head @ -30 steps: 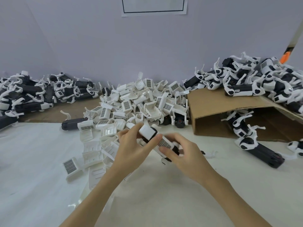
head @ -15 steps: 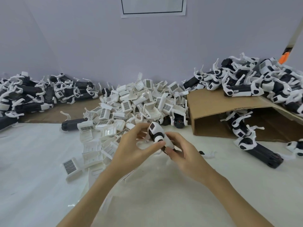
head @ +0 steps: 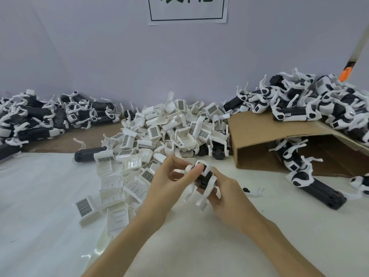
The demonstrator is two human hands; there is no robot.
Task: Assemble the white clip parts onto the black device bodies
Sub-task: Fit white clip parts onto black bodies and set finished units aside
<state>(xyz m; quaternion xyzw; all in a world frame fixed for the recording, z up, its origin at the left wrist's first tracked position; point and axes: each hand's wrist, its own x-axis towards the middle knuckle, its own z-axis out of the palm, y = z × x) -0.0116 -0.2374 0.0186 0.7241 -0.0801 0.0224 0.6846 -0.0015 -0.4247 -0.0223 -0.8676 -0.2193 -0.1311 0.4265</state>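
left hand (head: 169,180): raised over the table, thumb and fingers pinching the upper white end of the workpiece; the thumb tip lies on the white cap, which in my judgement lets it press the clip home.
right hand (head: 225,193): cupped under the workpiece from the right, fingers curled round the black body; this grip appears to brace the body against the left hand's push.
black device body (head: 203,179): held between both hands above the white table cover (head: 40,196), tilted with one end toward the camera; only a short dark section shows between the fingers.
white clip part (head: 204,166): sits over the top of the body, thin white legs hanging below the hands; whether it is fully seated cannot be told.
loose clip pile (head: 159,132): heaped just beyond the hands, within short reach, so the next part can be taken without shifting position.
left-hand stock (head: 36,116): black bodies with white fittings piled at the far left, well apart from the hands.
cardboard box (head: 279,140): lies at the right, more units stacked on and inside it.
step in hand: likely fitting or checking the clip.
risk: thin legs may bend if pressed off-axis.
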